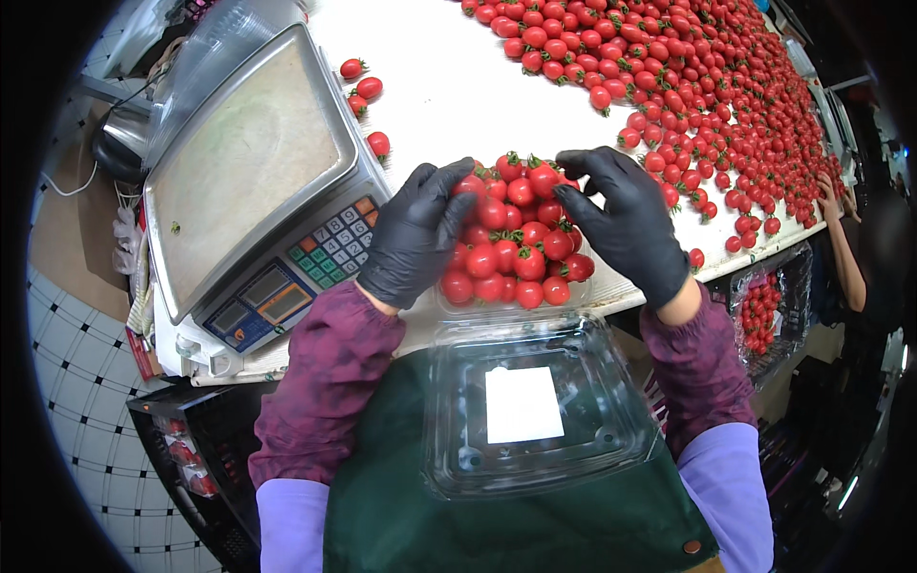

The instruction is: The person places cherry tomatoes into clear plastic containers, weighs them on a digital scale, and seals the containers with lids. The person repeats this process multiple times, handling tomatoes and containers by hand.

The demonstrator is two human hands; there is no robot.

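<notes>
A clear plastic clamshell box [583, 298] stands at the table's front edge, its base heaped with red cherry tomatoes [504, 256] with green stems. Its lid [458, 411] hangs open toward me over my green apron, with a white label on it. My left hand [413, 229], in a black glove, is at the heap's left side, thumb and fingers closed round a cherry tomato at the upper left. Across from it, my right hand [626, 215], also black-gloved, touches the heap's upper right. Its thumb and forefinger are curved and apart, with no firm hold visible.
A digital scale [253, 162] with a bare metal pan stands at left. Several loose tomatoes [368, 88] lie beside it. A large spread of tomatoes [688, 86] covers the back right. Another person's hand [829, 199] is at the far right. A black crate [191, 468] stands lower left.
</notes>
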